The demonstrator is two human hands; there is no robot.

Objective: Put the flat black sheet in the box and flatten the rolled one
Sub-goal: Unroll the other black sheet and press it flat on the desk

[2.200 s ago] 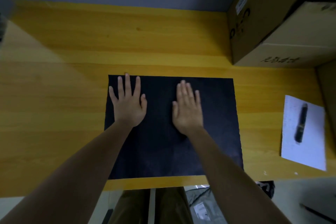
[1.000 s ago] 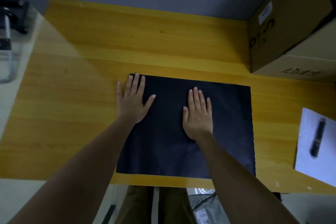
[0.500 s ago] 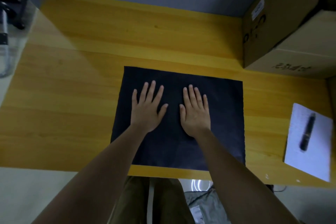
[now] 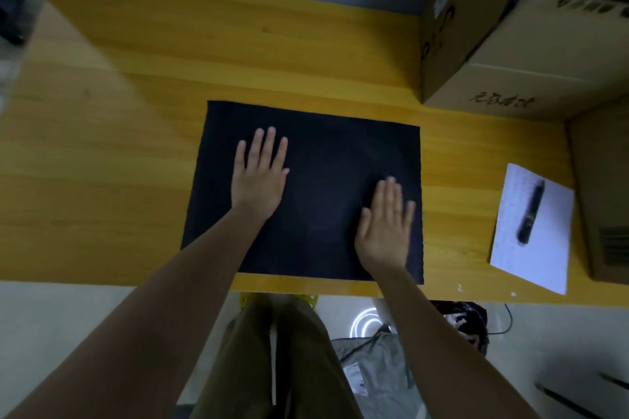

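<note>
A black sheet (image 4: pixel 326 180) lies flat on the yellow wooden table (image 4: pixel 102 163), near the front edge. My left hand (image 4: pixel 260 177) rests palm down on the sheet's left half, fingers slightly apart. My right hand (image 4: pixel 386 231) lies palm down on the sheet's lower right part, close to its right edge. Neither hand holds anything. A brown cardboard box (image 4: pixel 503 44) stands at the table's back right corner. No rolled sheet is in view.
A white paper (image 4: pixel 541 248) with a black pen (image 4: pixel 531 214) on it lies at the right. Another cardboard box (image 4: pixel 602 194) stands at the far right edge. My legs and a grey bag (image 4: pixel 381 371) show below the table's front edge.
My hands have spread apart over the sheet: the left one slid left and up, the right one slid right and down toward the sheet's corner.
</note>
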